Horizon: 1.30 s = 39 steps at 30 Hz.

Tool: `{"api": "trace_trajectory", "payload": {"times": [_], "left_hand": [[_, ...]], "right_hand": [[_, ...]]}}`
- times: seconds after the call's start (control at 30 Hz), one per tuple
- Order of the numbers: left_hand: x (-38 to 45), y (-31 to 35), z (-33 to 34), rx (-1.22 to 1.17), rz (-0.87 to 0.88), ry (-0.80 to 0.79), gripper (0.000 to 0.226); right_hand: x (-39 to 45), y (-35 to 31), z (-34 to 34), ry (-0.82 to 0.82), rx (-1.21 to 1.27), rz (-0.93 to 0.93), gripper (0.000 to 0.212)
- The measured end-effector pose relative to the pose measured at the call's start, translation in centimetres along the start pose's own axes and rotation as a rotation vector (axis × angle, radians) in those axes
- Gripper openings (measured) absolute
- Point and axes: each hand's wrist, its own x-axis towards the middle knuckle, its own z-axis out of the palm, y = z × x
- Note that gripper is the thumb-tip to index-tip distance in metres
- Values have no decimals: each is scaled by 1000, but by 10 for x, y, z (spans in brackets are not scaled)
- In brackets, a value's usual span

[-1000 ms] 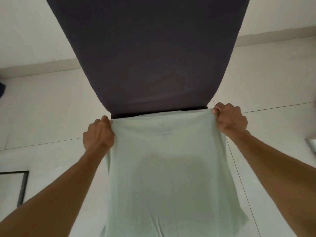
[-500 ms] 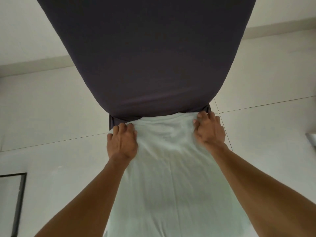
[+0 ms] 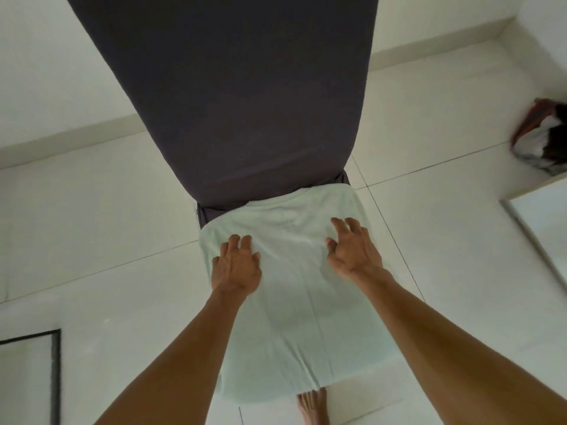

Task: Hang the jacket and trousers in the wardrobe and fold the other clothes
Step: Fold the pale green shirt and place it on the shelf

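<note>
A pale mint-green garment [image 3: 294,317] lies draped over the near end of a long surface under a dark grey cover [image 3: 239,96], and its lower part hangs down toward me. My left hand [image 3: 236,265] rests flat on the garment's left side with fingers spread. On the right side my right hand [image 3: 352,250] presses down the same way, fingers spread. Neither hand grips the cloth. The garment's top edge meets the dark cover just beyond my fingertips.
White floor tiles surround the dark-covered surface. A red, white and black bundle [image 3: 543,139] sits against the wall at right, above a framed pane [image 3: 540,222]. A dark-framed panel [image 3: 40,375] lies at lower left. A bare foot [image 3: 313,406] shows under the garment.
One second ago both hands gripped the garment's top corners, held wide. They came inward, let go, and now lie flat on the cloth. The view has swung left.
</note>
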Motion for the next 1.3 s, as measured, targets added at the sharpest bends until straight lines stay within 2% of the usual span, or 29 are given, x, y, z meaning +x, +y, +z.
{"api": "trace_trajectory", "payload": {"times": [0.27,0.47,0.57,0.9,1.13,1.3], "left_hand": [[-76,0,-14,41,229,-104,45],[-156,-34,-31,127,408,-196,42],[-175,-52,-37,131,449,-222,40],[-176,-111,-43,322,576,-305,35],[-123,-127,-18,547,753,-366,37],[-87,-135,2,683,809,-289,42]], "right_hand": [[-155,-2,14,30,214,212,48],[-284,-20,55,70,441,438,47],[-313,-32,73,78,490,483,46],[-351,-103,145,43,645,615,37],[-322,-159,202,-2,758,805,30],[-279,-195,234,28,824,963,39]]}}
